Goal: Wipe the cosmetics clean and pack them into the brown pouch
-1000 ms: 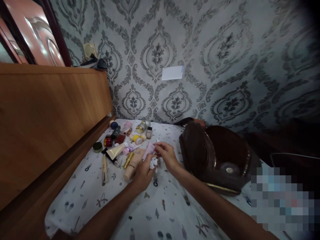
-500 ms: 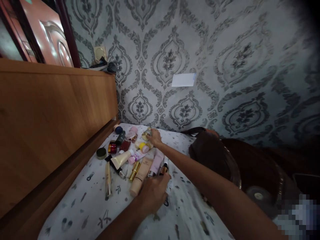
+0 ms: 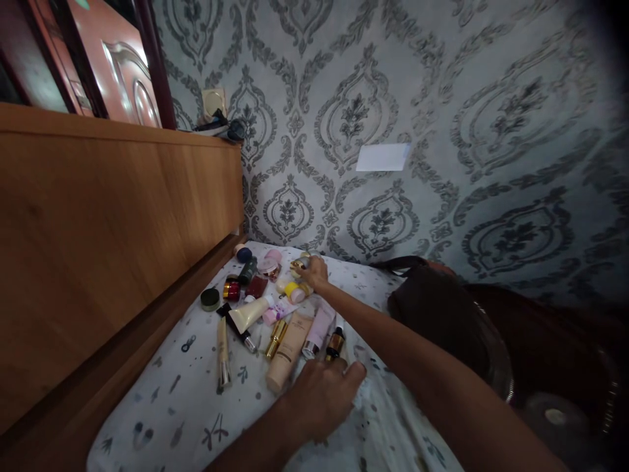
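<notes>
Right hand (image 3: 317,269) stretched toward wall (image 3: 432,85), fingers at gold jar (image 3: 299,263); can't tell if gripping. Left hand (image 3: 328,396) palm down, fingers bent, beside dark bottle (image 3: 335,343); grip hidden.

A white printed sheet (image 3: 181,367) covers the lower middle of the frame. On it, left of centre, lie a green jar (image 3: 210,299), red jar (image 3: 231,290) and cream tube (image 3: 248,315); near centre, a pink tube (image 3: 319,328) and dark bottle (image 3: 335,343); lower right, a brown bag (image 3: 435,314).
</notes>
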`<state>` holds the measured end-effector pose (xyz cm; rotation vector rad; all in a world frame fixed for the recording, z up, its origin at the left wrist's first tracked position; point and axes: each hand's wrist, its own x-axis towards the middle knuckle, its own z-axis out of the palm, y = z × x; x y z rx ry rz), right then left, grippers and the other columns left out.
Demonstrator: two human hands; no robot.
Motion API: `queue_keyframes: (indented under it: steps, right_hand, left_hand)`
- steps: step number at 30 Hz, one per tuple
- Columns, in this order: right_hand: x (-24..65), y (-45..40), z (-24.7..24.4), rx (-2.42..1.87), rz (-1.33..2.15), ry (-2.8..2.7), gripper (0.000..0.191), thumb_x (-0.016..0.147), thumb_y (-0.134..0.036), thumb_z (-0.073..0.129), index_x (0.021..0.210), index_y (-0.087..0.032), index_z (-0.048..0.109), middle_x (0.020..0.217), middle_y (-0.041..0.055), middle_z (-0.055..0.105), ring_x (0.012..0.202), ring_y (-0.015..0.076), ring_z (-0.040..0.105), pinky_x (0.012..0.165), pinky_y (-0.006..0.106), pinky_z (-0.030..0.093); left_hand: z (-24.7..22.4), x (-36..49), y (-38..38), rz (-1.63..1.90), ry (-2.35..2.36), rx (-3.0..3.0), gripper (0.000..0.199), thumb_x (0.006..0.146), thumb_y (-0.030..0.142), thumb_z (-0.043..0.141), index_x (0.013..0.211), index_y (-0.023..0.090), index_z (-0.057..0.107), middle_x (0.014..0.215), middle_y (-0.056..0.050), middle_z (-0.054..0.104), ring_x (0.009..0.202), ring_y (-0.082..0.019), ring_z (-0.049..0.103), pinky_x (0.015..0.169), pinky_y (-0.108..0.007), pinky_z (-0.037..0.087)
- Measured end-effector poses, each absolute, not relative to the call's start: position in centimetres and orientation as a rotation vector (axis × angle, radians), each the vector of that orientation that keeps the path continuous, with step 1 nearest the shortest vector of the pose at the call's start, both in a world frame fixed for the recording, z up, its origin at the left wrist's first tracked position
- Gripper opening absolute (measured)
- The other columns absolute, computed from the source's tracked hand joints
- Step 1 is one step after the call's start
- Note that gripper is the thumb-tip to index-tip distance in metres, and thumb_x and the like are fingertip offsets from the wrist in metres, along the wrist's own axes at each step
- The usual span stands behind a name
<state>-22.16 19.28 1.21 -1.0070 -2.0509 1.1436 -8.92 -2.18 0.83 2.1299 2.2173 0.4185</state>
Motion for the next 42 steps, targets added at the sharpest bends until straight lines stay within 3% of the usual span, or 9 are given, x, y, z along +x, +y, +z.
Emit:
queue_keyframes:
  steps: [3,9,14,19,22,25,30,35,42]
  right_hand:
    - [-21.0,18.9,1.5,-1.006,1.372,-1.877,0.032,0.09,-0.034,0.066,0.115,-0.015,0.061,0.118,0.0091,0.064,0.105,0.0233,0.062,0.09,0.044,0.053]
    - [-14.3,16.7,1.6,-0.816,1.928,-1.499,0.021,0.08,-0.038,0.069,0.09,-0.02,0.064,0.085,0.0058,0.071,0.08,0.0198,0.067,0.072,0.033,0.058]
    - [-6.9,13.6,1.5,-0.674,2.196,-1.29,0.026,0.068,-0.036,0.079,0.086,-0.02,0.068,0.087,0.006,0.075,0.082,0.0207,0.07,0.077,0.034,0.059]
    - [-1.1,10.1,0.7,-0.549,2.313,-1.087,0.033,0.068,-0.031,0.083,0.097,-0.021,0.07,0.101,0.0043,0.076,0.093,0.0207,0.071,0.084,0.034,0.057]
    - [1.4,8.1,-0.1,-0.514,2.357,-0.953,0.035,0.068,-0.028,0.085,0.099,-0.024,0.069,0.108,0.0016,0.075,0.097,0.0196,0.07,0.087,0.034,0.056]
    - [2.9,6.6,-1.0,-0.506,2.405,-0.831,0.033,0.071,-0.036,0.083,0.098,-0.024,0.069,0.107,0.0029,0.075,0.098,0.0211,0.07,0.086,0.036,0.056]
    - [3.9,5.3,-1.7,-0.501,2.394,-0.756,0.038,0.068,-0.034,0.085,0.103,-0.028,0.071,0.094,-0.0008,0.075,0.085,0.0166,0.068,0.08,0.031,0.055]
    - [4.0,5.0,-1.7,-0.494,2.326,-0.759,0.044,0.056,-0.032,0.091,0.095,-0.03,0.073,0.088,-0.0059,0.071,0.074,0.0102,0.062,0.073,0.024,0.052]
    - [4.1,4.8,-2.4,-0.457,2.295,-0.922,0.046,0.066,-0.041,0.087,0.108,-0.033,0.071,0.098,-0.0023,0.07,0.086,0.0137,0.063,0.079,0.027,0.053]
  left_hand:
    - [0.6,-9.2,-2.5,0.517,2.287,2.152,0.033,0.089,0.009,0.045,0.12,0.018,0.049,0.104,-0.012,0.069,0.085,-0.029,0.07,0.066,-0.041,0.06]
    - [-0.7,-10.4,-2.8,1.012,2.404,2.108,0.047,0.08,0.001,0.041,0.123,0.018,0.048,0.102,-0.013,0.064,0.093,-0.03,0.065,0.072,-0.042,0.057]
    - [-0.9,-10.4,-2.8,1.563,2.345,1.98,0.051,0.081,0.007,0.047,0.13,0.02,0.04,0.115,-0.014,0.06,0.108,-0.029,0.06,0.088,-0.045,0.052]
    - [-0.7,-9.4,-2.7,1.904,2.293,1.661,0.043,0.092,0.018,0.049,0.134,0.019,0.037,0.125,-0.014,0.055,0.119,-0.027,0.054,0.1,-0.046,0.045]
    - [-0.7,-8.7,-2.7,1.918,2.219,1.557,0.044,0.097,0.029,0.047,0.139,0.019,0.035,0.132,-0.016,0.051,0.127,-0.027,0.048,0.107,-0.049,0.039]
    - [-1.0,-8.2,-2.7,1.845,2.138,1.671,0.047,0.101,0.035,0.039,0.145,0.019,0.032,0.138,-0.016,0.047,0.134,-0.028,0.043,0.112,-0.051,0.034]
    - [-1.2,-7.7,-2.6,1.482,2.098,2.17,0.047,0.102,0.029,0.037,0.149,0.022,0.033,0.141,-0.016,0.046,0.135,-0.026,0.041,0.113,-0.05,0.034]
    - [-0.5,-7.2,-2.7,1.251,2.157,2.403,0.045,0.099,0.021,0.041,0.144,0.022,0.043,0.142,-0.016,0.045,0.135,-0.028,0.039,0.112,-0.051,0.036]
    - [-0.1,-6.7,-3.0,1.282,2.283,2.224,0.038,0.099,0.025,0.043,0.135,0.019,0.053,0.127,-0.015,0.052,0.12,-0.027,0.048,0.103,-0.045,0.042]
